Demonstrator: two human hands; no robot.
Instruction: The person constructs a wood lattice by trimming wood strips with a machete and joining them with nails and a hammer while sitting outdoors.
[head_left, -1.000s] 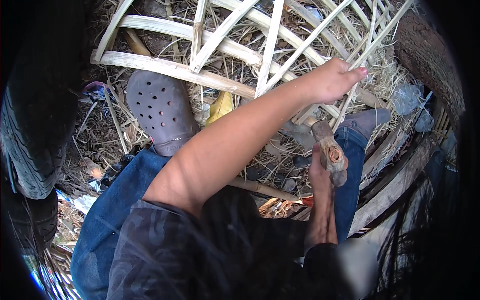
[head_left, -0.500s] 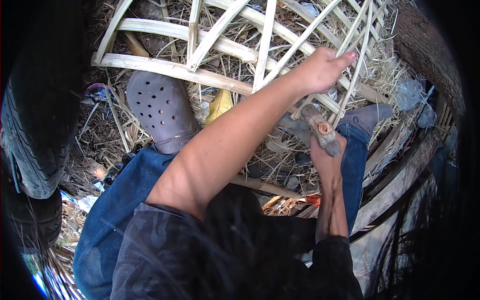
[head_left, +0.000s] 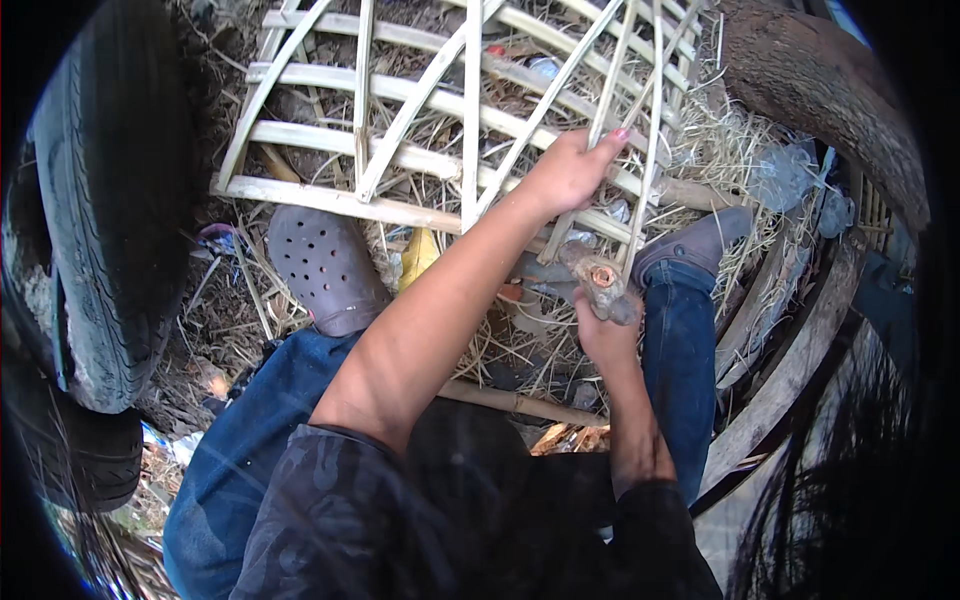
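A lattice of pale split-bamboo strips [head_left: 415, 92] spreads across the upper middle, over straw-strewn ground. My left hand [head_left: 570, 172] is closed around one of its strips near the right side, thumb pointing up and right. Below it, my right hand [head_left: 607, 330] grips a rough wooden mallet [head_left: 590, 262] that looks cut from a branch. A round, reddish-brown cut end shows on the mallet's head. The tool's head lies close beside the lower end of a long strip; whether they touch I cannot tell. My right fingers are partly hidden behind the mallet.
Old tyres [head_left: 110, 230] stand at the left. A thick tree trunk [head_left: 820, 90] leans in at the upper right, near crumpled clear plastic [head_left: 785, 178]. Curved wooden slats [head_left: 800, 350] run along the right. My clog-clad foot [head_left: 325, 262] rests at the lattice's lower edge; a stick [head_left: 520, 402] lies between my legs.
The whole view has shifted, showing more of the lattice's left side and of the tyres. Both hands appear lower and further left, keeping their holds on the strip and the mallet.
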